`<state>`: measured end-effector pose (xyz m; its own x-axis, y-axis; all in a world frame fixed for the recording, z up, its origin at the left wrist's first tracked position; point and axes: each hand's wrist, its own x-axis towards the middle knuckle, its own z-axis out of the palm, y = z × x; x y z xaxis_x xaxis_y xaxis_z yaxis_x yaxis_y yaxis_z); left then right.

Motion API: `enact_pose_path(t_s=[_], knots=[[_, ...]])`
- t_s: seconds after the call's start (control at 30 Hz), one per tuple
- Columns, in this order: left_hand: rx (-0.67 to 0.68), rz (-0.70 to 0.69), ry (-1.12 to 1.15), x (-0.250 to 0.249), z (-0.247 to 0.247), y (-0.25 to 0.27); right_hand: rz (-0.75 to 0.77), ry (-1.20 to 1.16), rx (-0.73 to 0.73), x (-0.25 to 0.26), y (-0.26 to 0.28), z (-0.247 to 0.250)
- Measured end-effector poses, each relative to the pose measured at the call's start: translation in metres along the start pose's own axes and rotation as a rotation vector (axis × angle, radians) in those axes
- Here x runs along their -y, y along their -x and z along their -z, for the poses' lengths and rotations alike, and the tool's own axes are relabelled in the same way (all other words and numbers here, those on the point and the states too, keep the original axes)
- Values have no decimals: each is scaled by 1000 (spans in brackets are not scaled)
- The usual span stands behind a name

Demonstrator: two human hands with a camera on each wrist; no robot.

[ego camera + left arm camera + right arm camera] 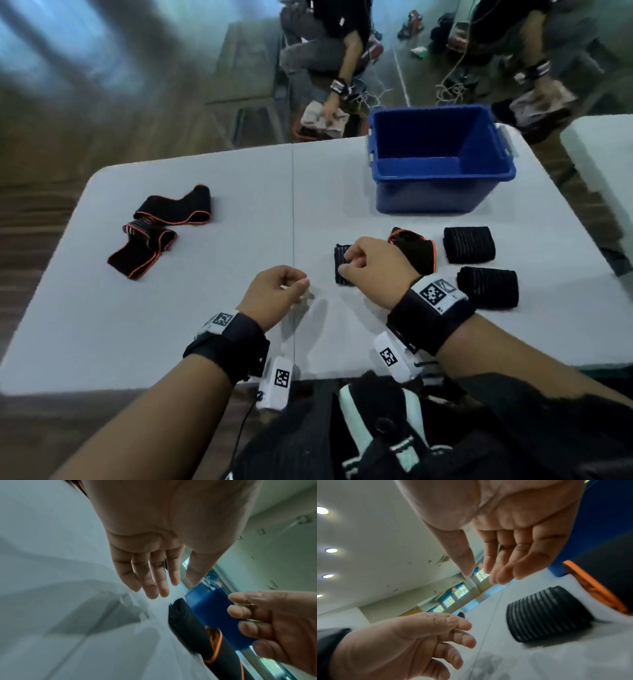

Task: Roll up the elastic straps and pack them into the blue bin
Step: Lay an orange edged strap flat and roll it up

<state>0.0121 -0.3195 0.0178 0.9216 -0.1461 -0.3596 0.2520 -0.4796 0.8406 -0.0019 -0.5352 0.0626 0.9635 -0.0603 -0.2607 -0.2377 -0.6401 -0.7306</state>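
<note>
Even, fairly bright light falls from round ceiling lamps [327, 510], casting soft grey shadows on the white table [205, 308]. Beyond the table the floor and background smear with motion blur. Both wrist views bend strongly at their edges.

No readable text anywhere; the wristbands [432, 318] carry only black-and-white square code markers.
</note>
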Motion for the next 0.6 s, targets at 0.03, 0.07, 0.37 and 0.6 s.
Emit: enact_pose_path(t_s=[0.03, 0.07, 0.37, 0.6], knots=[[-47, 16, 15, 5, 8, 4, 22, 20, 44, 7, -4, -5], [-93, 31, 27, 11, 17, 10, 46, 45, 81, 13, -8, -10], [-389, 172, 101, 68, 103, 63, 237, 157, 291, 82, -31, -77], [-507, 136, 33, 103, 198, 49, 261, 207, 289, 131, -48, -132]])
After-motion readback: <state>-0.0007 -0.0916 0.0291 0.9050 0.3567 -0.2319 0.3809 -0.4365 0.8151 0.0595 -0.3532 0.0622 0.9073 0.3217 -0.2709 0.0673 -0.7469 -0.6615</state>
